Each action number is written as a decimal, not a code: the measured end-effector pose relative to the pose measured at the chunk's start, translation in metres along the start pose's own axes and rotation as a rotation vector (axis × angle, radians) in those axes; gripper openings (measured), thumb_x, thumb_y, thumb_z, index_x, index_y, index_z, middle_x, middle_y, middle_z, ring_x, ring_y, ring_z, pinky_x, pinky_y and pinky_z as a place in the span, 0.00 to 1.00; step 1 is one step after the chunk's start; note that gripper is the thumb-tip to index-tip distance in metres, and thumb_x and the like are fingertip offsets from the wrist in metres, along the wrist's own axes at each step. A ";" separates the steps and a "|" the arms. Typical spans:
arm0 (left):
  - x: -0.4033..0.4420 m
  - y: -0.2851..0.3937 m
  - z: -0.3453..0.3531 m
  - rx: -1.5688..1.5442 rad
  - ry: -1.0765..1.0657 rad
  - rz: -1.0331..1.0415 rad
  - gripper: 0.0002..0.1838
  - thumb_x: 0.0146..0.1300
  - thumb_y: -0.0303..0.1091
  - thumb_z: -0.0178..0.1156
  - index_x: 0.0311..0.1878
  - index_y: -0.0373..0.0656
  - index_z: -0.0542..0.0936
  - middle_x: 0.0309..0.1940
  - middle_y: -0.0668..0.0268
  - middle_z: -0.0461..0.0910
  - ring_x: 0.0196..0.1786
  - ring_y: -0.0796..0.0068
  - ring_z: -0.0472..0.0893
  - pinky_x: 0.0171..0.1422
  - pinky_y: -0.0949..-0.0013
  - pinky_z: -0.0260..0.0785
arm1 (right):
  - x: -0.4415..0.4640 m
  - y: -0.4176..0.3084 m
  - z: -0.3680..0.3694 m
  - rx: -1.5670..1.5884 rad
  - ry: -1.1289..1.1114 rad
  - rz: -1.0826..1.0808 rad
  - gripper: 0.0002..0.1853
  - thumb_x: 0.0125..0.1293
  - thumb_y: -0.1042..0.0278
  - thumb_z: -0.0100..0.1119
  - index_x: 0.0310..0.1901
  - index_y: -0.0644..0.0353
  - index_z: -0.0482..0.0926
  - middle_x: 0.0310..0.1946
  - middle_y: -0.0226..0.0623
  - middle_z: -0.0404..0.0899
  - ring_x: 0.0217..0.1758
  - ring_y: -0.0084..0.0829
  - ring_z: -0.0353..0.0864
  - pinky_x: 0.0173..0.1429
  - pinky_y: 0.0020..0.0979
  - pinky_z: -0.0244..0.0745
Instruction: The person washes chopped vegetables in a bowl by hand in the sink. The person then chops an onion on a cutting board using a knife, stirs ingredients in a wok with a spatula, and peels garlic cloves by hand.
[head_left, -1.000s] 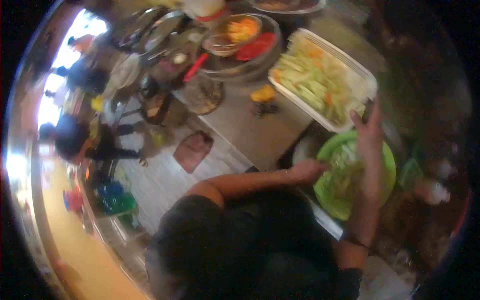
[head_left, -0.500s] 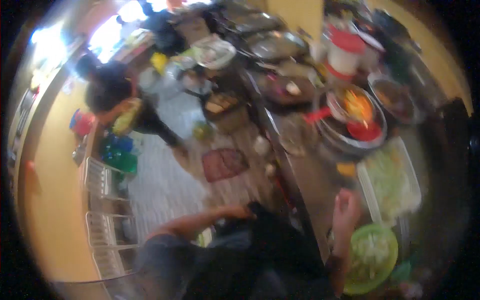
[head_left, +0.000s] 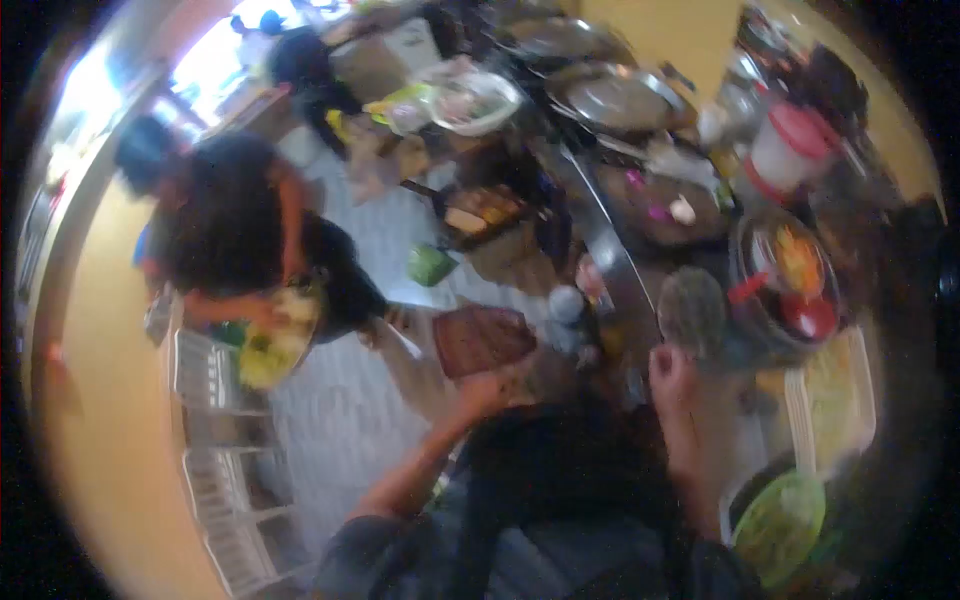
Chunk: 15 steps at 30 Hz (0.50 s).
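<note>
My right hand (head_left: 672,378) is raised at the counter's edge with its fingers curled in, just below a round, greyish, see-through item (head_left: 692,310). Whatever those fingers hold, if anything, is too blurred to tell. In front of my dark clothing is my left hand (head_left: 490,392), near a reddish-brown mat (head_left: 484,341) on the floor; blur smears its fingers. Right of my right arm stands a green bowl (head_left: 782,530) of pale cut vegetables. Behind the bowl is a white tray (head_left: 800,425) with more cut vegetables.
A metal basin (head_left: 742,262) with orange food and a red ladle, and a red-lidded container (head_left: 790,150), stand at the right. On the left, a person (head_left: 225,215) holds a plate of yellow-green food (head_left: 285,345). White chairs (head_left: 222,375) line the wall. Metal lids (head_left: 620,98) lie farther back.
The view has swung left, away from the green bowl. My right hand has left the bowl area for the counter's edge. My left hand has come away from the bowl to my front.
</note>
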<state>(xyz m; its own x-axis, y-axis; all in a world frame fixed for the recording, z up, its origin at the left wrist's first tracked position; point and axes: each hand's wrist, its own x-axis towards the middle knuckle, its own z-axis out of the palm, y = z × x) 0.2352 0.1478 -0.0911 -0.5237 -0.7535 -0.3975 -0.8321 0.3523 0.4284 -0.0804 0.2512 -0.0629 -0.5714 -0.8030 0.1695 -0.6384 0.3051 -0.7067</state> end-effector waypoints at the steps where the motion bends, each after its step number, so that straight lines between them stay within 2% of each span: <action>1: 0.013 0.005 -0.004 0.003 -0.057 0.030 0.17 0.61 0.49 0.52 0.45 0.49 0.79 0.39 0.55 0.81 0.42 0.50 0.79 0.47 0.52 0.70 | 0.011 0.003 0.005 -0.102 0.107 -0.059 0.09 0.59 0.64 0.60 0.37 0.58 0.77 0.34 0.40 0.77 0.38 0.40 0.77 0.42 0.38 0.72; 2: 0.030 0.008 -0.009 -0.018 0.014 0.109 0.16 0.61 0.48 0.52 0.42 0.47 0.80 0.36 0.54 0.81 0.39 0.50 0.79 0.44 0.51 0.70 | 0.024 0.007 0.010 -0.203 0.214 -0.134 0.09 0.59 0.64 0.60 0.37 0.58 0.77 0.34 0.40 0.77 0.40 0.41 0.77 0.43 0.38 0.72; 3: 0.047 0.013 -0.015 -0.045 0.096 0.180 0.16 0.60 0.46 0.52 0.40 0.46 0.80 0.33 0.52 0.80 0.37 0.50 0.80 0.42 0.50 0.70 | 0.033 0.018 0.015 -0.221 0.219 -0.103 0.09 0.59 0.64 0.60 0.37 0.58 0.77 0.34 0.40 0.77 0.40 0.41 0.77 0.43 0.38 0.72; 5: 0.084 0.035 -0.034 -0.005 0.127 0.252 0.15 0.61 0.45 0.52 0.39 0.46 0.80 0.31 0.53 0.80 0.36 0.50 0.80 0.41 0.50 0.70 | 0.052 0.040 0.026 -0.297 0.394 -0.189 0.08 0.59 0.65 0.60 0.36 0.58 0.77 0.35 0.41 0.75 0.42 0.43 0.75 0.45 0.38 0.71; 7: 0.118 0.061 -0.066 0.030 0.158 0.296 0.14 0.61 0.44 0.51 0.39 0.46 0.80 0.29 0.53 0.80 0.35 0.49 0.80 0.41 0.51 0.71 | 0.071 0.053 0.033 -0.241 0.345 -0.146 0.08 0.58 0.66 0.60 0.37 0.58 0.77 0.35 0.41 0.75 0.43 0.43 0.75 0.45 0.38 0.71; 10: 0.179 0.084 -0.114 0.156 0.078 0.301 0.12 0.60 0.40 0.52 0.40 0.46 0.80 0.33 0.54 0.80 0.39 0.51 0.79 0.42 0.52 0.71 | 0.095 0.036 0.041 -0.154 0.253 -0.113 0.08 0.58 0.67 0.61 0.37 0.59 0.76 0.37 0.41 0.75 0.44 0.44 0.74 0.46 0.39 0.70; 12: 0.231 0.087 -0.130 0.005 0.337 0.541 0.15 0.55 0.42 0.56 0.42 0.43 0.78 0.37 0.54 0.79 0.45 0.50 0.77 0.47 0.53 0.71 | 0.123 0.022 0.039 -0.128 0.210 -0.135 0.09 0.58 0.67 0.61 0.38 0.59 0.76 0.38 0.41 0.75 0.45 0.44 0.74 0.47 0.39 0.70; 15: 0.300 0.122 -0.160 0.124 0.246 0.518 0.16 0.55 0.33 0.53 0.48 0.44 0.76 0.45 0.53 0.77 0.49 0.52 0.76 0.53 0.54 0.69 | 0.174 -0.012 0.056 -0.137 0.326 -0.122 0.15 0.58 0.65 0.62 0.46 0.60 0.76 0.43 0.45 0.74 0.48 0.46 0.73 0.51 0.41 0.69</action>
<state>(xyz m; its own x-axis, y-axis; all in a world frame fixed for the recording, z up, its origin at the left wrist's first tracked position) 0.0051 -0.1240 -0.0286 -0.8223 -0.5673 0.0449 -0.5020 0.7602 0.4124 -0.1432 0.0794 -0.0634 -0.6072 -0.6391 0.4720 -0.7622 0.3009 -0.5732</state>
